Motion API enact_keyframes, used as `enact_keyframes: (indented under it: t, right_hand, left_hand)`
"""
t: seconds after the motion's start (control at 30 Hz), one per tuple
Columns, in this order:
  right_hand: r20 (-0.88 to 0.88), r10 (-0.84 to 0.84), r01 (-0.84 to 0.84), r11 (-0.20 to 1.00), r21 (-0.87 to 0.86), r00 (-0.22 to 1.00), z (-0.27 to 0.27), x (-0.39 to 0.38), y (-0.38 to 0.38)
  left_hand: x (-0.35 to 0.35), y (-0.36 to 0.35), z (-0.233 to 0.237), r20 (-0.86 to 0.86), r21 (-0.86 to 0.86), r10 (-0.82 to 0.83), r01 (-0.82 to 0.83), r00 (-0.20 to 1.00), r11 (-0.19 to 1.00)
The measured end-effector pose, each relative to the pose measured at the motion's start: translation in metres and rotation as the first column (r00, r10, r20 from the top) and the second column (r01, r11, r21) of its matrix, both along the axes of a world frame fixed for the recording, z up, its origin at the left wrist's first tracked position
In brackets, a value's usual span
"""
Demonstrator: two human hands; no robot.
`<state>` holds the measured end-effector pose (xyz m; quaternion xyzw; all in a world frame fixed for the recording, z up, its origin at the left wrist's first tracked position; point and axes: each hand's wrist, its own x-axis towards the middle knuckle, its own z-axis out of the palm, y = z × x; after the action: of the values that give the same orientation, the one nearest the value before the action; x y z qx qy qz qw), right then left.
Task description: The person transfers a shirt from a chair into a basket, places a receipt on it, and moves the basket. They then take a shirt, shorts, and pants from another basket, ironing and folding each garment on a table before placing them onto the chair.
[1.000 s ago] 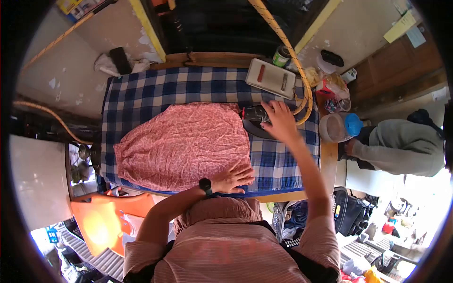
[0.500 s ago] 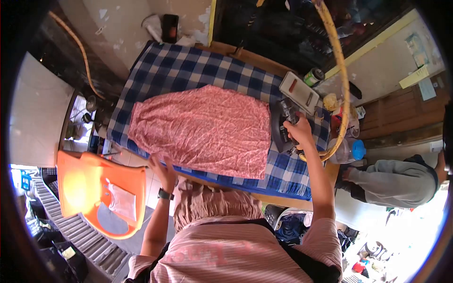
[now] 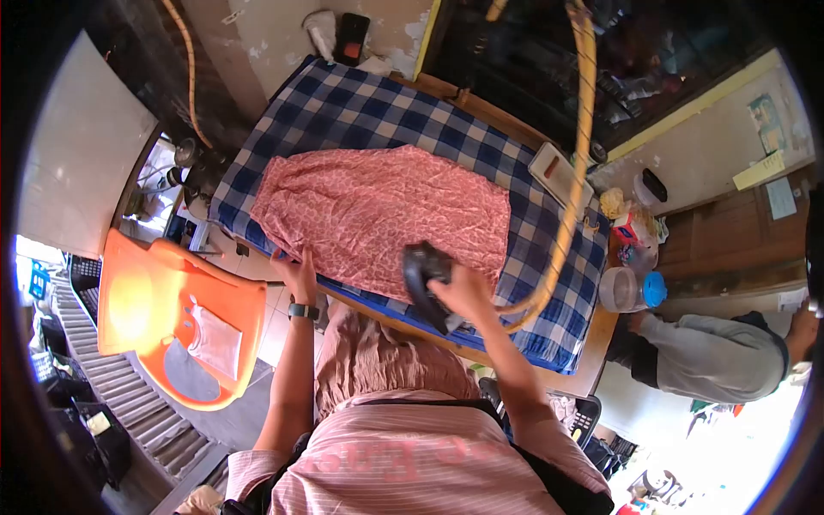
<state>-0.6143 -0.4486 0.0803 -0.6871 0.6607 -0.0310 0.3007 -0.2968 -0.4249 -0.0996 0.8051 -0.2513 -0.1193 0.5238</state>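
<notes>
A pink patterned garment lies spread flat over a blue and white checked cloth on the table. My right hand is wrapped round the handle of a dark iron, which is over the garment's near edge, right of its middle. A yellow hose runs from the back of the iron up past the right side. At the garment's near left edge, my left hand has its fingers apart, fingertips right at the fabric.
A pale tray sits at the table's far right, with a blue-lidded clear container nearer. An orange chair stands at left, a folded pink item on its seat. Another person in a grey sleeve is at right.
My right hand has carried the iron from the checked cloth on the right, leftward and nearer, over the garment. The hose followed. My left hand has come up to the garment's edge.
</notes>
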Motion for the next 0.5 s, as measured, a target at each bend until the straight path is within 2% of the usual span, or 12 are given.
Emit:
enact_keyframes:
  t: [0.03, 0.1, 0.17, 0.23, 0.27, 0.3, 0.37, 0.4, 0.43, 0.47, 0.5]
  right_hand:
    - [-0.038, -0.073, 0.074, 0.997, 0.032, 0.997, -0.005, -0.02, 0.001]
    - [-0.083, -0.199, 0.197, 0.98, -0.03, 0.976, -0.02, -0.065, 0.007]
    - [0.033, -0.337, 0.338, 0.941, -0.034, 0.941, -0.026, -0.104, 0.013]
    - [-0.015, -0.37, 0.37, 0.927, 0.057, 0.929, 0.001, -0.113, 0.011]
    - [-0.019, -0.303, 0.301, 0.952, -0.063, 0.953, -0.01, -0.119, 0.01]
    - [-0.015, -0.283, 0.282, 0.957, -0.063, 0.959, -0.02, -0.124, 0.011]
    - [0.135, -0.189, 0.176, 0.979, 0.102, 0.973, 0.003, -0.108, 0.009]
    - [0.132, -0.165, 0.141, 0.974, 0.176, 0.977, 0.01, -0.094, 0.007]
    - [0.136, -0.147, 0.122, 0.976, 0.178, 0.98, 0.007, -0.081, 0.004]
    - [0.13, -0.027, 0.012, 0.994, 0.112, 0.991, 0.003, -0.068, 0.003]
    - [0.117, 0.09, -0.096, 0.994, 0.044, 0.989, 0.001, -0.055, 0.002]
  left_hand:
    - [0.004, 0.002, 0.001, -0.001, 0.003, 0.011, -0.011, 1.0, 1.0]
    - [0.012, 0.002, 0.007, -0.193, -0.102, -0.061, 0.041, 0.979, 0.994]
    - [0.021, -0.003, -0.002, -0.146, -0.097, -0.03, 0.016, 0.989, 0.995]
    - [0.027, -0.014, 0.005, -0.186, -0.19, 0.01, -0.046, 0.982, 0.981]
    - [0.033, -0.018, 0.009, -0.203, -0.231, 0.033, -0.081, 0.979, 0.97]
    - [0.037, -0.024, 0.013, -0.198, -0.232, 0.053, -0.1, 0.979, 0.968]
    - [0.048, -0.04, 0.016, -0.279, -0.166, 0.047, -0.097, 0.959, 0.981]
    - [0.058, -0.048, 0.014, -0.274, -0.167, 0.069, -0.118, 0.959, 0.979]
    - [0.069, -0.058, -0.009, -0.18, -0.258, 0.028, -0.075, 0.983, 0.963]
    - [0.079, -0.063, -0.022, -0.078, -0.342, -0.01, -0.017, 0.997, 0.94]
    - [0.086, -0.063, -0.019, -0.072, -0.343, -0.001, -0.024, 0.997, 0.939]
